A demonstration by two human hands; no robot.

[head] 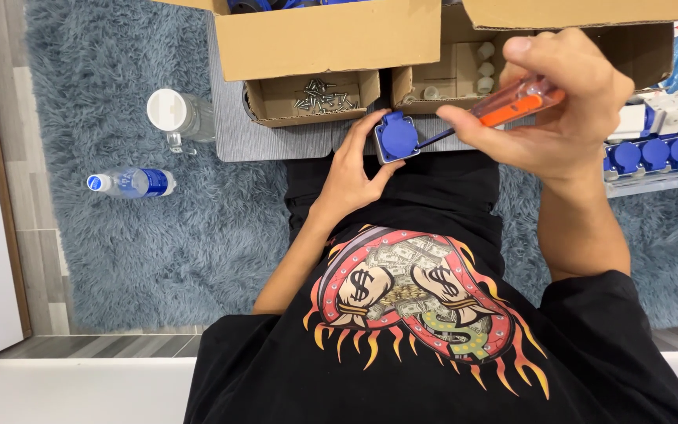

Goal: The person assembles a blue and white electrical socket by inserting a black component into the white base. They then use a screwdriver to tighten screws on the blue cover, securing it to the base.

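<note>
A: What is the left hand (352,174) holding?

B: Its fingers are wrapped around a small grey socket box with a round blue cap (398,137). The box sits just above the middle of the frame, at the edge of a grey mat (276,141) that serves as the surface.

A: And the right hand (555,110)?

B: Its fingers are closed tight on a screwdriver with a clear orange plastic handle (515,104). The thin metal tip points left and touches the blue cap.

A: What is behind the hands?

B: A small open cardboard tray with silver screws (314,96) sits at the top middle. Just right of it is another cardboard tray with small white plastic parts (464,74). Bigger cardboard boxes (331,35) stand over both.

A: What is on the right edge?

B: A row of more grey and blue sockets (657,149), lying side by side.

A: And on the left?

B: A clear plastic jar with a white lid (178,114) stands on the fluffy blue-grey rug (158,251). A plastic water bottle with a blue label (131,182) lies on its side near it.
</note>
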